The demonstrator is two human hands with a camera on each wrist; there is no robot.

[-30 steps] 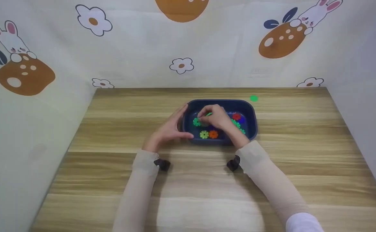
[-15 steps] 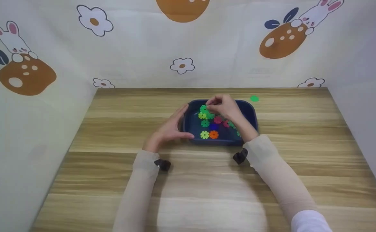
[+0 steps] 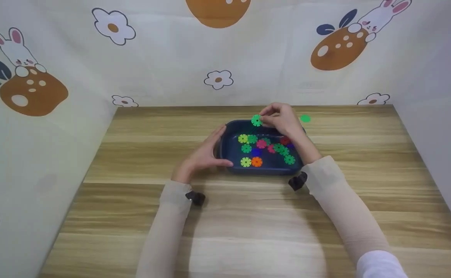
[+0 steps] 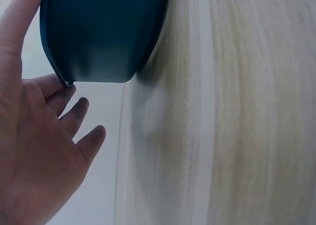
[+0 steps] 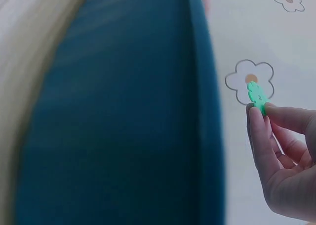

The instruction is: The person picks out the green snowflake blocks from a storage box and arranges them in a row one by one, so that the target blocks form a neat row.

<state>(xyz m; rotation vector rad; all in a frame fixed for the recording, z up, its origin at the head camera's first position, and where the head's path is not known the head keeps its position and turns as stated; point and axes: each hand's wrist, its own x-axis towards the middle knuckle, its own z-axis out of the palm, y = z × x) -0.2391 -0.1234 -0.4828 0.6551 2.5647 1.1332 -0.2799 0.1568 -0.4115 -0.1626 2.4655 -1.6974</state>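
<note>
A dark blue tray [image 3: 233,167] on the table holds several flower-shaped discs, among them a yellow one [image 3: 245,162], an orange one [image 3: 256,161] and a pink one [image 3: 261,144]. The left hand [image 3: 202,155] spans the tray's left end, thumb at the front corner and fingers at the back corner; in the left wrist view this hand [image 4: 47,131] touches the tray's rim [image 4: 49,52]. Over the tray's back rim, the right hand [image 3: 285,121] pinches a green disc [image 3: 257,120] between thumb and fingertips. In the right wrist view the green disc [image 5: 257,97] stands upright in the right hand [image 5: 286,156].
A green disc [image 3: 305,118] lies on the wooden table [image 3: 132,154] behind the tray's right back corner, close to the right hand. A patterned cloth [image 3: 163,58] rises behind the table and along both sides.
The right hand has moved up and to the right out of the tray, bringing a green disc over the back rim. The left hand has stayed at the tray's left end.
</note>
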